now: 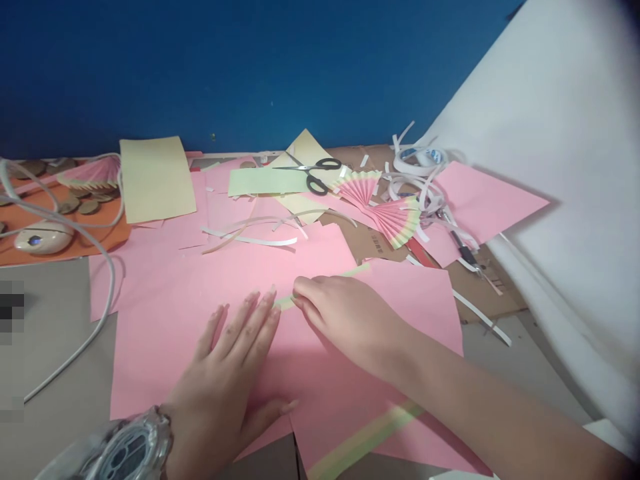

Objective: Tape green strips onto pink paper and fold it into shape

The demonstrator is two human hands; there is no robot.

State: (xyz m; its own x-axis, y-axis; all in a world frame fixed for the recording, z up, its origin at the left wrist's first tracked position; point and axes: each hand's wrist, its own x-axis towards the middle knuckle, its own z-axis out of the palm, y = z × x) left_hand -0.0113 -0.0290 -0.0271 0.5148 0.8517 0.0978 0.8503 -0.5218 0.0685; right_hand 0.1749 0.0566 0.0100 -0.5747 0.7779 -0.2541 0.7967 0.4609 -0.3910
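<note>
My left hand (227,363) lies flat with fingers stretched out on a pink paper sheet (200,280), pressing it down; a watch is on that wrist. My right hand (345,320) rests just to its right, fingertips pressed together on a fold of the pink sheet where a thin yellow-green edge strip (357,269) shows. Both hands touch the same sheet, fingertips nearly meeting at the fold.
Black-handled scissors (315,175) lie on pale green paper at the back. Two pleated pink fans (385,207) sit to their right, beside tape rolls (420,160) and paper strips. A computer mouse (43,237) and white cable lie at left. White fabric (565,187) rises on the right.
</note>
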